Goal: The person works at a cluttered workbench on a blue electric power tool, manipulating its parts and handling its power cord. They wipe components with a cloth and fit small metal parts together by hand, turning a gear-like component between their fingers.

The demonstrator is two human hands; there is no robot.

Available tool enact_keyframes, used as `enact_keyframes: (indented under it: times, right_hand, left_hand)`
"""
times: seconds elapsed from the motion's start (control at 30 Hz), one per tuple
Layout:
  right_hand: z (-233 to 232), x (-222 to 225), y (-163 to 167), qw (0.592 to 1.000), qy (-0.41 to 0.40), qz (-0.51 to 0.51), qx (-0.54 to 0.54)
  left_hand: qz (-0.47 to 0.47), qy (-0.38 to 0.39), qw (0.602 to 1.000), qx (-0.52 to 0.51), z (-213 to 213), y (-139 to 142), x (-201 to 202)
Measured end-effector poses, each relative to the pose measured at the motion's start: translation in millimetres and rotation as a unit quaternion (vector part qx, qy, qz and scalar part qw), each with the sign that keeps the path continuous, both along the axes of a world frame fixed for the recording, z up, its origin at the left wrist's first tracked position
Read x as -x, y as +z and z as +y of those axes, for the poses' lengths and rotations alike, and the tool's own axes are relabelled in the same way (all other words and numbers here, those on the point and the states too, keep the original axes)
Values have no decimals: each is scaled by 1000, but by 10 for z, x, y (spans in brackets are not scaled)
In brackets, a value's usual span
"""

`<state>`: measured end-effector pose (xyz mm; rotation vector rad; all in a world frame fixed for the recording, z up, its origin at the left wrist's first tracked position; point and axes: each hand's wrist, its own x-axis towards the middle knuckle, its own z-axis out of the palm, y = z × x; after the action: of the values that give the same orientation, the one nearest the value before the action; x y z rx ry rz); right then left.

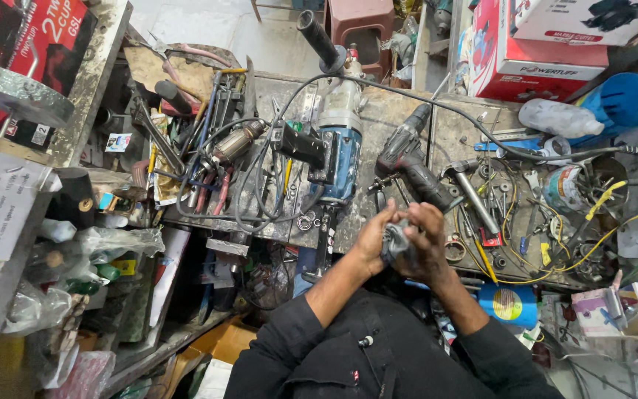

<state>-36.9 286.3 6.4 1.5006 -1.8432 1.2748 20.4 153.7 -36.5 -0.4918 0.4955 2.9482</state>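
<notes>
Both hands, left hand (372, 240) and right hand (428, 244), are pressed together, clamped around a small grey metal part (396, 242) held just above the desk (393, 111); a black drill (411, 159) lies just beyond them, a blue power tool (337, 144) beyond the left

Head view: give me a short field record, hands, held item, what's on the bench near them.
left hand: wrapped round the near side of a small grey metal part
right hand: gripping the same part from the other side
held item: part mostly hidden by the fingers, exact kind unclear
bench: cluttered metal worktop
beyond hands: large blue drill lying flat, black cordless drill beside it
to the right: hammer, yellow wire
left of the blue drill: motor rotor
</notes>
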Motion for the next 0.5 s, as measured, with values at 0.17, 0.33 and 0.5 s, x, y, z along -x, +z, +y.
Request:
enact_keyframes:
  times: [0.17, 0.33, 0.5]
  right_hand:
    - [-101, -315, -213, 847, 65, -511, 133]
    - [-112, -186, -554, 630, 65, -759, 148]
    - [235, 504, -625, 640, 108, -705, 286]
  left_hand:
    - [67, 110, 853, 506, -100, 266, 23]
    - [163, 27, 519, 838, 220, 329, -79]
    - [197, -55, 430, 880, 148, 448, -302]
